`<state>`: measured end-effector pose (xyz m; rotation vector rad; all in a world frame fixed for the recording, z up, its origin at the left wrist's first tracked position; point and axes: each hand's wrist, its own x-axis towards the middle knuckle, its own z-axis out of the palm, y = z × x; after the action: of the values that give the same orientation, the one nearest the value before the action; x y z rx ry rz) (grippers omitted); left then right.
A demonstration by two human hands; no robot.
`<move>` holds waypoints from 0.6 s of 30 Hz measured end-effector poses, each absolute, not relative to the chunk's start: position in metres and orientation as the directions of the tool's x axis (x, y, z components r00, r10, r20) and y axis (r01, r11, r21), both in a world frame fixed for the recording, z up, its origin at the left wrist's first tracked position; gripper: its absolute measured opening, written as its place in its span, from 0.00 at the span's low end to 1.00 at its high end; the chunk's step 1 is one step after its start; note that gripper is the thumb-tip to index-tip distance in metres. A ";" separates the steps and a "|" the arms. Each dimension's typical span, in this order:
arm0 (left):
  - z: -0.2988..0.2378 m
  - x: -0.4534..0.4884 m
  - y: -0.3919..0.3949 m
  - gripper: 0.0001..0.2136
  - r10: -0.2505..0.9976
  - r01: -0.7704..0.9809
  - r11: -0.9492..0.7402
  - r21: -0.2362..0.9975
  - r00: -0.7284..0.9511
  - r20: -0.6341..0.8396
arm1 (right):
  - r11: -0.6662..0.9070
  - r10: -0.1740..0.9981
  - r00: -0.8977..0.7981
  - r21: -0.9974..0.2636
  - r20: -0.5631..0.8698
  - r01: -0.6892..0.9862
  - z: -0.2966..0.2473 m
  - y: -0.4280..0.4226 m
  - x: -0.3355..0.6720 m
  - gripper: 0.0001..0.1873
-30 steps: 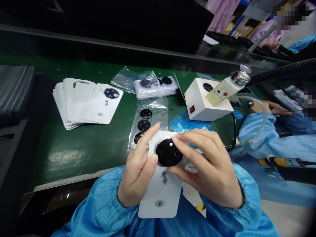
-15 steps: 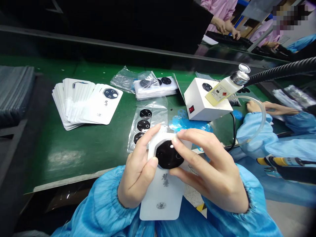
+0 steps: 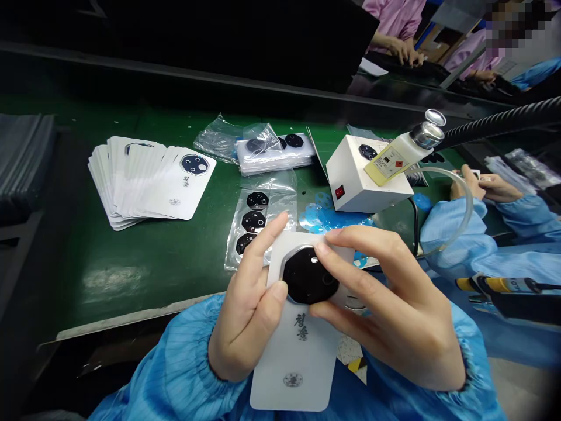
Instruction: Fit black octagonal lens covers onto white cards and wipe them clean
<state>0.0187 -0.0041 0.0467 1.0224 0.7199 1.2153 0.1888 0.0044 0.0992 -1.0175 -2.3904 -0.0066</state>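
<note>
A white phone back cover (image 3: 291, 356) with dark printed characters is held upright in front of me. My left hand (image 3: 252, 316) grips its left edge, thumb on the front beside the camera opening. A glossy black octagonal camera lens plate (image 3: 309, 275) lies at the cover's upper part. My right hand (image 3: 390, 298) pinches this plate, with fingertips at its upper right and the thumb at its lower edge. Whether the plate is fully seated in the opening cannot be seen. Just beyond my hands, a clear plastic sheet (image 3: 280, 199) carries several more black lens plates (image 3: 253, 221).
Fanned white covers (image 3: 144, 181) lie at the left on the green table (image 3: 184, 257). Behind are a stack of bagged plates (image 3: 276, 155), a white box (image 3: 368, 181) with a tilted liquid bottle (image 3: 394, 158), and blue film discs (image 3: 328, 216). A co-worker's hands (image 3: 486, 184) work at the right.
The cover, with the lens plate and both my hands, has shifted slightly right and nearer to me. My grip looks the same. The co-worker's hands at the right have moved.
</note>
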 end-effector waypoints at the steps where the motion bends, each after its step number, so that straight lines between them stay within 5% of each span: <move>1: 0.047 0.019 -0.004 0.23 0.969 -0.411 0.020 0.912 0.231 0.082 | 0.714 0.669 -0.571 -0.197 0.477 0.672 0.099 0.004 0.189 0.22; 18: 0.050 0.018 -0.004 0.23 0.919 -0.525 0.282 0.803 0.390 -0.068 | 0.687 0.703 -0.556 -0.220 0.443 0.693 0.100 0.003 0.187 0.20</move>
<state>0.0176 -0.0038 0.0502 0.7838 0.5983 1.0475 0.1870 0.0026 0.0996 -1.0737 -2.3942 0.0276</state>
